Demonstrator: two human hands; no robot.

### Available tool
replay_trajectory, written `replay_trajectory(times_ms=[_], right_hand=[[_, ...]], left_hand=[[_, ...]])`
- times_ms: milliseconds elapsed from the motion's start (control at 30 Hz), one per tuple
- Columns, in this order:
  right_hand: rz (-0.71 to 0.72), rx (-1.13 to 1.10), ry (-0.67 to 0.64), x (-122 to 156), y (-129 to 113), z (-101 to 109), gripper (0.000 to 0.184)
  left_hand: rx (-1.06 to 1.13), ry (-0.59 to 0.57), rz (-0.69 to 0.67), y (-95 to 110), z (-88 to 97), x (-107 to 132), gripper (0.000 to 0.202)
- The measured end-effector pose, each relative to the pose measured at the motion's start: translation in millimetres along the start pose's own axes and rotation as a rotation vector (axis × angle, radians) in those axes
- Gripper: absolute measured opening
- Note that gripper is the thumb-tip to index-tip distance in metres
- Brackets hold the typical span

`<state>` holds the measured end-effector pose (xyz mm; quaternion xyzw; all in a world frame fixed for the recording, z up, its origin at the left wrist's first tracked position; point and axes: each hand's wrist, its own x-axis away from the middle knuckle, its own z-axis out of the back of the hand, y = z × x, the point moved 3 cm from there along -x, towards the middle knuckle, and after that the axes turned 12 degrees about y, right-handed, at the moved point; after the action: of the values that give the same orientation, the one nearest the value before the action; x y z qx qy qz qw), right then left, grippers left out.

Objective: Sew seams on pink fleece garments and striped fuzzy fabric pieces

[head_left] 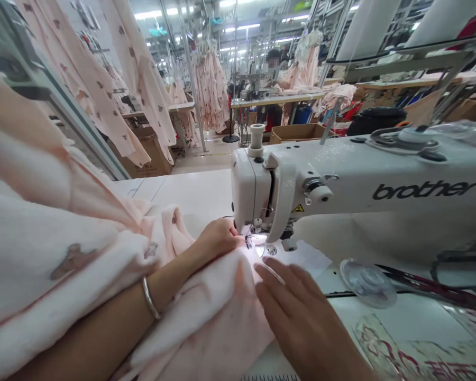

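Observation:
A white sewing machine (341, 174) stands before me, its needle area lit by a small lamp. Soft pink fleece fabric (222, 312) with small brown bear motifs runs from the left up to the presser foot (249, 241). My left hand (218, 238), a silver bangle on its wrist, is closed on the fabric just left of the foot; its fingertips are partly hidden by the machine head. My right hand (295, 301) lies with fingers stretched out over the fabric edge, right of and nearer than the needle, holding nothing.
Red-handled scissors (432, 286) and a clear plastic bobbin-like disc (367, 283) lie on the table at right. Pink garments (138, 69) hang at upper left. Thread cones (368, 29) stand upper right. Behind the machine are a cardboard box (297, 132) and a person (273, 61).

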<state>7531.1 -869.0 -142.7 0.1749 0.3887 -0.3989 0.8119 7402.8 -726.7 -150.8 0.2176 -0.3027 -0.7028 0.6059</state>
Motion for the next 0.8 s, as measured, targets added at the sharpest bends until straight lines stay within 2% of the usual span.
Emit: replay_trajectory(times_ms=[67,167,233,300,367,467,700,800], right_hand=[[0.028,-0.159,-0.069,3,3,6,0.029],[-0.169,-0.360,-0.190,2,21,10,0.017],[-0.197,-0.340,-0.176,-2,32,9,0.019],[-0.103,-0.270,-0.201,-6,35,0,0.024],[-0.007,-0.222,-0.282,-7,32,-12,0.023],[0.033,-0.184,-0.317,-7,29,-22,0.022],[-0.031,-0.250,-0.331,-10,48,-4,0.026],[-0.043,-0.258,-0.330,-9,49,-3,0.025]], left_hand=[[-0.041,0.022,-0.008,-2,-0.7,-2,0.020],[-0.078,0.037,-0.018,-3,-1.0,-3,0.016],[-0.087,0.031,-0.026,-4,-1.1,-4,0.014],[-0.088,0.027,-0.038,-5,-1.3,-4,0.013],[-0.088,0.027,-0.051,-6,-1.6,-4,0.013],[-0.087,0.029,-0.067,-6,-2.1,-3,0.012],[-0.112,0.040,-0.061,0,-1.9,3,0.012],[-0.139,0.053,-0.063,1,-2.9,5,0.012]])
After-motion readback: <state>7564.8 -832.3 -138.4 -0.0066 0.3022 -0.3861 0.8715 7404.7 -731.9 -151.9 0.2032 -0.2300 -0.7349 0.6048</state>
